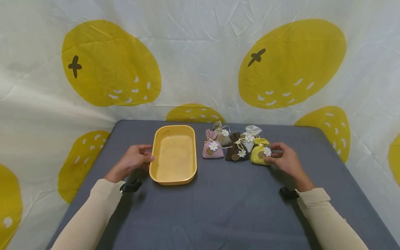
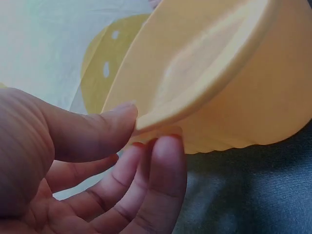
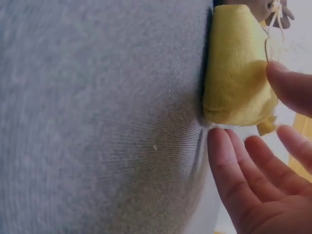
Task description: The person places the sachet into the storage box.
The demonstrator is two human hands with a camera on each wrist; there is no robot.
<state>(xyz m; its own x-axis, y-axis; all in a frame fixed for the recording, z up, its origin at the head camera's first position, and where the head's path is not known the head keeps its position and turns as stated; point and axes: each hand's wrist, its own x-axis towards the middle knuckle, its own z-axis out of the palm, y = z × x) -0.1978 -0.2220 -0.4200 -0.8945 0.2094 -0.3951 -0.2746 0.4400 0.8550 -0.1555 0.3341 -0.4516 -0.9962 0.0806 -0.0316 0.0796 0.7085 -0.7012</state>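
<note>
My left hand (image 1: 135, 159) pinches the left rim of a yellow plastic tray (image 1: 155, 173); in the left wrist view the thumb lies on top of the rim and the fingertips sit under it. On the right, my right hand (image 1: 285, 158) is at a small yellow drawstring pouch (image 1: 257, 154) with a white flower on it. The right wrist view has the thumb at the front of the yellow pouch (image 3: 236, 73) and the other fingers spread beside it, their tips close to its side.
Left of the yellow pouch stand similar pouches: brown (image 1: 235, 149), pink (image 1: 210, 152), grey-beige (image 1: 222, 139) and white (image 1: 253, 130). All are on a table with a dark grey cloth (image 1: 212, 208). Behind it hangs a white curtain (image 1: 200, 62) with yellow fruit prints.
</note>
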